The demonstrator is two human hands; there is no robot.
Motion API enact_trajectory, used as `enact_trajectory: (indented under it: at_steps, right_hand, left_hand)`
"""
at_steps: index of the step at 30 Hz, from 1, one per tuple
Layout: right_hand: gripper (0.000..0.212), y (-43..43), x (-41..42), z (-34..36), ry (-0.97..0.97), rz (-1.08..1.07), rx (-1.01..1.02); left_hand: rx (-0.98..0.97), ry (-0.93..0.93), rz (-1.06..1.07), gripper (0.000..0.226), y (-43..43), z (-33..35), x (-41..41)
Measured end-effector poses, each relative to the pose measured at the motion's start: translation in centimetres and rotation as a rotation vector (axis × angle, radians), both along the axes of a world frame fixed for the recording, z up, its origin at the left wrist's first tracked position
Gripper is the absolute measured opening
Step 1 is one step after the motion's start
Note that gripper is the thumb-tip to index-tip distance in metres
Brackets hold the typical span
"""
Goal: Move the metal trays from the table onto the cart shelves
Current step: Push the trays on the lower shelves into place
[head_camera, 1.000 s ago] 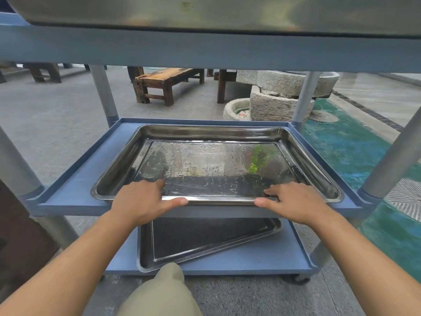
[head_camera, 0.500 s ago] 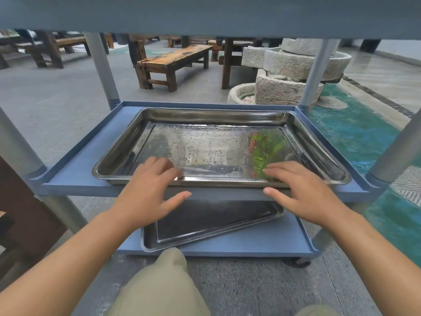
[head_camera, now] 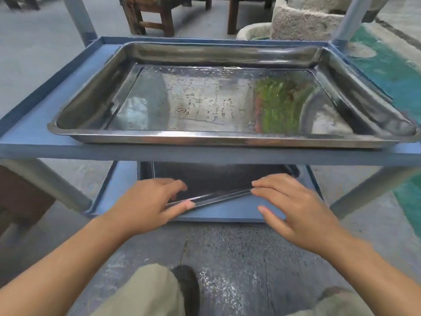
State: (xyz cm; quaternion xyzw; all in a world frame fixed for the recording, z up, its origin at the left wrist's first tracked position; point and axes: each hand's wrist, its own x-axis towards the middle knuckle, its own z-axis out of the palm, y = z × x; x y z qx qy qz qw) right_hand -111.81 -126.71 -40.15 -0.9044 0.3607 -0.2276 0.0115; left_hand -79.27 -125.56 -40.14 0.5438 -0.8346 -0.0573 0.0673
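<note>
A large wet metal tray [head_camera: 205,137] lies flat on the blue cart's middle shelf [head_camera: 34,137], with no hand on it. Below, a darker metal tray [head_camera: 216,179] lies askew on the bottom shelf [head_camera: 227,213], its front rim running diagonally. My left hand [head_camera: 148,201] is on that rim's left part, fingers curled over it and thumb along its outside. My right hand [head_camera: 296,208] is spread, with its fingertips touching the rim's right end. The middle shelf hides the back of the lower tray.
Grey cart posts rise at the back left [head_camera: 77,17] and back right [head_camera: 348,17]. Beyond the cart stand a wooden bench [head_camera: 148,12] and a stone mill [head_camera: 303,21]. Green flooring [head_camera: 387,71] lies to the right. My knee [head_camera: 148,293] and shoe [head_camera: 186,283] are below.
Both hands left the middle tray's front rim and dropped to the lower tray on the bottom shelf. The view tilted downward; the top shelf is out of sight.
</note>
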Motion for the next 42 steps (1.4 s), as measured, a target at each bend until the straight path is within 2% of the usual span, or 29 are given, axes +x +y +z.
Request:
enact_trajectory:
  at_steps: [5, 10, 14, 18, 23, 27, 38, 42]
  right_hand:
    - [0.035, -2.6, -0.8, -6.7, 0.204, -0.067, 0.234]
    - [0.064, -6.1, -0.6, -13.1, 0.463, -0.168, 0.417]
    - [0.084, -9.1, 0.1, -16.4, 0.479, -0.294, 0.571]
    - [0.097, -12.2, 0.4, -18.6, 0.515, -0.353, 0.570]
    - [0.118, -15.2, -0.3, -19.9, 0.522, -0.392, 0.601]
    - [0.116, -16.4, -0.7, -20.8, 0.597, -0.418, 0.633]
    - [0.115, -16.8, -0.2, -21.3, 0.617, -0.471, 0.657]
    - [0.121, -16.7, 0.4, -21.4, 0.609, -0.504, 0.683]
  left_hand:
    - [0.057, -0.088, 0.057, 0.081, -1.5, -6.9, -0.1]
    - [0.139, -0.182, 0.089, 0.092, -3.5, -13.3, 0.0]
    - [0.288, -0.185, 0.189, 0.103, -5.2, -16.7, 0.3]
    - [0.374, -0.151, 0.295, 0.113, -7.0, -19.2, 0.4]
    - [0.485, -0.149, 0.413, 0.114, -7.7, -21.6, 0.0]
    - [0.466, -0.154, 0.458, 0.116, -7.5, -22.7, -0.4]
    - [0.452, -0.167, 0.443, 0.112, -8.3, -22.7, 0.2]
    - [0.439, -0.152, 0.422, 0.111, -9.4, -22.7, 1.1]
